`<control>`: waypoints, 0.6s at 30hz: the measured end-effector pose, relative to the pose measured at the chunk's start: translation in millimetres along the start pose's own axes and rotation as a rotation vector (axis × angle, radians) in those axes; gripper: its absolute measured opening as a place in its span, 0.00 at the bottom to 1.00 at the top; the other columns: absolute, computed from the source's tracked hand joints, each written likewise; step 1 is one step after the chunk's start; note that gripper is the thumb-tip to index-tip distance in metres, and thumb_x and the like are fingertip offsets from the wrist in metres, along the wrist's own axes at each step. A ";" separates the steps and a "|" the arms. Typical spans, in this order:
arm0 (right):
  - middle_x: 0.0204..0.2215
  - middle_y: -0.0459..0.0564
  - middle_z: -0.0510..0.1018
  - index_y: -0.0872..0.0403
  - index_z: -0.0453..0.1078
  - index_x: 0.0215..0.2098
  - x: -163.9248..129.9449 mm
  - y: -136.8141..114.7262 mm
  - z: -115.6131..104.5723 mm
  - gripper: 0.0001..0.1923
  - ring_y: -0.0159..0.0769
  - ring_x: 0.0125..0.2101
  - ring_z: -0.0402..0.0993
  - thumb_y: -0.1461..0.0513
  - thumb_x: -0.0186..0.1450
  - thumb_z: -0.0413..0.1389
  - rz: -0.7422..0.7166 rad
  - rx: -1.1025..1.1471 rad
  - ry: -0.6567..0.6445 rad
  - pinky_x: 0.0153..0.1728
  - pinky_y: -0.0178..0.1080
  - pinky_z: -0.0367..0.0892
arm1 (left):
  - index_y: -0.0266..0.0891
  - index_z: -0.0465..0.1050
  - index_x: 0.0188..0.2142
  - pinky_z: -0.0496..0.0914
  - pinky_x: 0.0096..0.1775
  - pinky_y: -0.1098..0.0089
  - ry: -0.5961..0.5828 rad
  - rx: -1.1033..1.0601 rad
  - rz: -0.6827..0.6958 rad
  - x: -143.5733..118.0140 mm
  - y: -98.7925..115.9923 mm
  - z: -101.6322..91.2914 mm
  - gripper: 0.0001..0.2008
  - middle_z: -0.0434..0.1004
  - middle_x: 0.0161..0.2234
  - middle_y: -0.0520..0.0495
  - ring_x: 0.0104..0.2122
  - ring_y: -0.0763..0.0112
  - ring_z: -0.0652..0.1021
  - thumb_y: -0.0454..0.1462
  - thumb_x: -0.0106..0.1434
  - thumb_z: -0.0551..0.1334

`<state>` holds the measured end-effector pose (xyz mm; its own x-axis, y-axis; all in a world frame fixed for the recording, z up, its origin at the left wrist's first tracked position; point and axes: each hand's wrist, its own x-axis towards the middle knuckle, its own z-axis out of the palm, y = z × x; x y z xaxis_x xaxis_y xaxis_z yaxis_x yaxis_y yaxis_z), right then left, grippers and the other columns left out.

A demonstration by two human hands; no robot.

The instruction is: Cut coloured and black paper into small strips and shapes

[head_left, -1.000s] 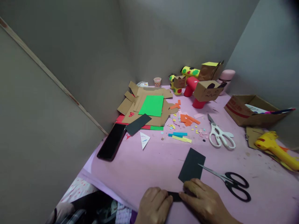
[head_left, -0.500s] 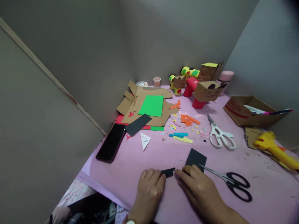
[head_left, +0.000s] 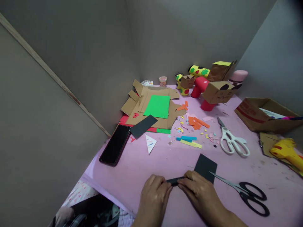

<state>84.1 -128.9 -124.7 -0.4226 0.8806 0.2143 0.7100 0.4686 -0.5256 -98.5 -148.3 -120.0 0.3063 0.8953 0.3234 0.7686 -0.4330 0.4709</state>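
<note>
Between my two hands is a narrow black paper strip [head_left: 174,181], low over the pink tabletop. Its left end is pinched by my left hand [head_left: 156,192], fingers closed. My right hand [head_left: 200,190] grips the other end between thumb and fingers; the fingers hide part of the strip. Just beyond my right hand lies a black paper rectangle [head_left: 205,165]. Black-handled scissors [head_left: 241,189] rest to the right, their blade tips lying over that rectangle.
A phone [head_left: 115,145] and another black paper piece [head_left: 144,126] lie left, by stacked cardboard [head_left: 132,118] and green paper [head_left: 157,106]. White scissors [head_left: 232,140], a cardboard box [head_left: 251,115] and a yellow glue gun [head_left: 286,151] are at right. Cardboard animals [head_left: 216,93] stand behind.
My right hand has moved onto the strip's right end, and the strip now shows narrower, held by both hands. The whole view has shifted slightly.
</note>
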 end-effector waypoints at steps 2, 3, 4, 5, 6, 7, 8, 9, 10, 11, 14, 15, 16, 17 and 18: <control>0.26 0.49 0.74 0.54 0.75 0.32 0.4 0.9 0.7 0.08 0.39 0.29 0.73 0.67 0.64 0.54 0.026 0.032 -0.020 0.29 0.38 0.68 | 0.38 0.74 0.31 0.67 0.32 0.66 -0.008 -0.066 -0.072 1.5 -0.3 -1.8 0.06 0.73 0.29 0.46 0.31 0.65 0.71 0.30 0.61 0.59; 0.26 0.48 0.74 0.54 0.75 0.31 0.9 0.8 0.9 0.08 0.38 0.29 0.72 0.67 0.64 0.54 0.040 0.046 -0.031 0.29 0.38 0.67 | 0.38 0.74 0.30 0.67 0.33 0.66 -0.017 -0.093 -0.112 2.2 0.0 -3.0 0.06 0.72 0.29 0.47 0.31 0.65 0.71 0.30 0.61 0.59; 0.26 0.48 0.73 0.54 0.74 0.31 1.4 0.4 1.0 0.09 0.38 0.29 0.72 0.67 0.65 0.53 0.054 0.056 -0.040 0.30 0.38 0.67 | 0.38 0.74 0.29 0.67 0.33 0.65 -0.033 -0.113 -0.152 2.7 0.5 -4.3 0.06 0.72 0.29 0.47 0.32 0.65 0.71 0.30 0.60 0.60; 0.26 0.48 0.73 0.54 0.73 0.30 2.1 -0.3 1.1 0.09 0.39 0.29 0.72 0.66 0.66 0.52 0.067 0.062 -0.046 0.30 0.39 0.67 | 0.38 0.74 0.29 0.66 0.34 0.65 -0.050 -0.123 -0.184 3.2 1.1 -5.4 0.06 0.72 0.29 0.47 0.32 0.65 0.71 0.30 0.60 0.60; 0.26 0.49 0.73 0.54 0.72 0.30 2.7 -1.2 1.0 0.10 0.39 0.29 0.72 0.66 0.66 0.51 0.080 0.067 -0.050 0.30 0.40 0.66 | 0.38 0.74 0.29 0.65 0.35 0.64 -0.064 -0.122 -0.208 3.6 1.8 -6.4 0.07 0.72 0.29 0.47 0.32 0.64 0.71 0.30 0.61 0.59; 0.26 0.49 0.73 0.55 0.72 0.30 3.4 -2.2 1.0 0.11 0.40 0.29 0.72 0.66 0.66 0.50 0.092 0.071 -0.053 0.30 0.41 0.66 | 0.39 0.74 0.29 0.65 0.35 0.63 -0.077 -0.114 -0.221 3.9 2.3 -7.0 0.07 0.72 0.29 0.47 0.33 0.64 0.71 0.30 0.61 0.58; 0.27 0.50 0.73 0.55 0.71 0.30 4.0 -3.1 0.8 0.11 0.40 0.30 0.72 0.66 0.67 0.49 0.102 0.075 -0.053 0.31 0.42 0.66 | 0.39 0.73 0.29 0.64 0.35 0.63 -0.086 -0.101 -0.230 4.1 2.8 -7.2 0.08 0.72 0.30 0.47 0.33 0.64 0.71 0.31 0.62 0.57; 0.27 0.50 0.73 0.55 0.70 0.30 4.7 -4.0 0.6 0.10 0.41 0.30 0.72 0.66 0.67 0.49 0.112 0.081 -0.053 0.31 0.42 0.65 | 0.39 0.73 0.30 0.63 0.35 0.62 -0.090 -0.088 -0.236 4.3 3.1 -7.1 0.08 0.72 0.30 0.47 0.33 0.63 0.71 0.31 0.62 0.57; 0.27 0.49 0.73 0.55 0.69 0.30 5.4 -4.7 0.2 0.10 0.41 0.30 0.72 0.66 0.66 0.49 0.122 0.085 -0.052 0.31 0.42 0.65 | 0.39 0.73 0.30 0.62 0.35 0.62 -0.092 -0.077 -0.240 4.4 3.3 -6.6 0.08 0.72 0.30 0.47 0.33 0.63 0.71 0.32 0.63 0.56; 0.27 0.49 0.73 0.55 0.69 0.29 6.1 -5.3 -0.2 0.09 0.40 0.30 0.72 0.66 0.66 0.49 0.133 0.089 -0.051 0.31 0.42 0.65 | 0.40 0.72 0.30 0.62 0.35 0.62 -0.094 -0.069 -0.244 4.5 3.3 -5.8 0.07 0.72 0.30 0.47 0.33 0.63 0.71 0.32 0.63 0.56; 0.27 0.49 0.73 0.54 0.67 0.28 8.3 -5.7 -1.3 0.08 0.40 0.30 0.72 0.65 0.65 0.50 0.163 0.088 -0.053 0.30 0.41 0.65 | 0.40 0.72 0.30 0.60 0.35 0.62 -0.082 -0.058 -0.265 4.9 2.7 -2.3 0.06 0.71 0.29 0.48 0.33 0.63 0.70 0.33 0.62 0.57; 0.27 0.49 0.73 0.54 0.67 0.28 8.9 -5.4 -1.4 0.08 0.40 0.29 0.72 0.65 0.65 0.50 0.170 0.085 -0.057 0.30 0.41 0.65 | 0.40 0.71 0.30 0.60 0.35 0.62 -0.073 -0.054 -0.273 5.0 2.3 -1.1 0.06 0.71 0.29 0.48 0.33 0.63 0.70 0.33 0.62 0.57; 0.26 0.48 0.73 0.54 0.67 0.28 9.4 -5.0 -1.2 0.08 0.40 0.29 0.73 0.65 0.65 0.50 0.175 0.080 -0.061 0.29 0.41 0.65 | 0.40 0.71 0.29 0.59 0.35 0.63 -0.063 -0.049 -0.281 5.2 1.8 0.0 0.05 0.71 0.29 0.49 0.33 0.63 0.70 0.33 0.61 0.58; 0.26 0.48 0.73 0.54 0.67 0.27 9.8 -4.5 -0.9 0.08 0.40 0.29 0.73 0.65 0.64 0.50 0.179 0.074 -0.066 0.29 0.41 0.64 | 0.40 0.71 0.28 0.59 0.35 0.63 -0.054 -0.043 -0.288 5.4 1.3 1.0 0.05 0.71 0.28 0.49 0.33 0.63 0.70 0.33 0.60 0.58; 0.26 0.48 0.73 0.53 0.67 0.27 10.1 -3.9 -0.4 0.08 0.40 0.29 0.73 0.64 0.64 0.51 0.182 0.067 -0.072 0.29 0.41 0.64 | 0.40 0.70 0.28 0.59 0.35 0.63 -0.049 -0.035 -0.292 5.5 0.8 1.8 0.05 0.71 0.28 0.49 0.32 0.63 0.70 0.32 0.60 0.59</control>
<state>77.4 -121.8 -120.2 -0.3317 0.9419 0.0533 0.7401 0.2948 -0.6044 -95.1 -143.5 -119.3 0.1020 0.9862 0.1306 0.8086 -0.1587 0.5665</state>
